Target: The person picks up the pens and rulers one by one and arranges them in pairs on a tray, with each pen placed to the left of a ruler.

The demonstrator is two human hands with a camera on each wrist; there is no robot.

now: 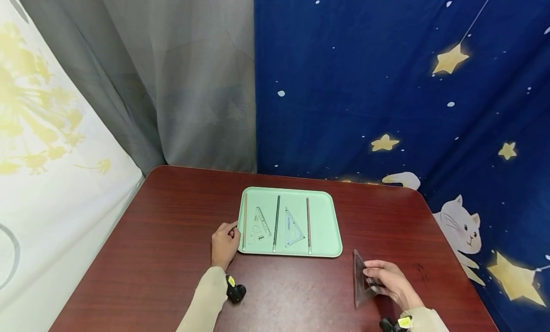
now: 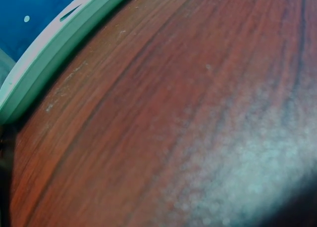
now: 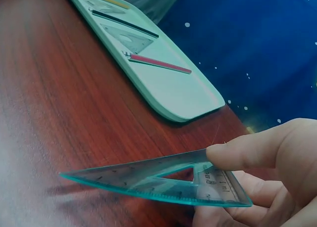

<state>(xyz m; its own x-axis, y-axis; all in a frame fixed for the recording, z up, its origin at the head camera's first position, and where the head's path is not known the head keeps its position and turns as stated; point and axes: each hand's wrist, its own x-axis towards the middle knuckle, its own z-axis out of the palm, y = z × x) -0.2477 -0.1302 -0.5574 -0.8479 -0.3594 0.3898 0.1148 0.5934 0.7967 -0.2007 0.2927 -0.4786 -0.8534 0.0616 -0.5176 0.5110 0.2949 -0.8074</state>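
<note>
A pale green tray (image 1: 325, 222) lies on the table. My left hand (image 1: 224, 243) holds the tray by its left rim; the left wrist view does not show its fingers. In the tray, a yellow pencil (image 1: 245, 222), a transparent set square (image 1: 259, 227), a dark pencil (image 1: 276, 223), a bluish set square (image 1: 293, 230) and a red pencil (image 1: 308, 225) lie side by side from left to right. To the right of the tray's near corner, my right hand (image 1: 388, 280) pinches another transparent set square (image 3: 148, 180) between thumb and fingers, tilted above the table.
The dark red wooden table (image 1: 172, 255) extends around the tray. A grey curtain (image 1: 202, 84) and a blue star-patterned curtain (image 1: 326, 84) hang behind its far edge. At the left hangs a white cloth (image 1: 51, 203) with yellow flower prints.
</note>
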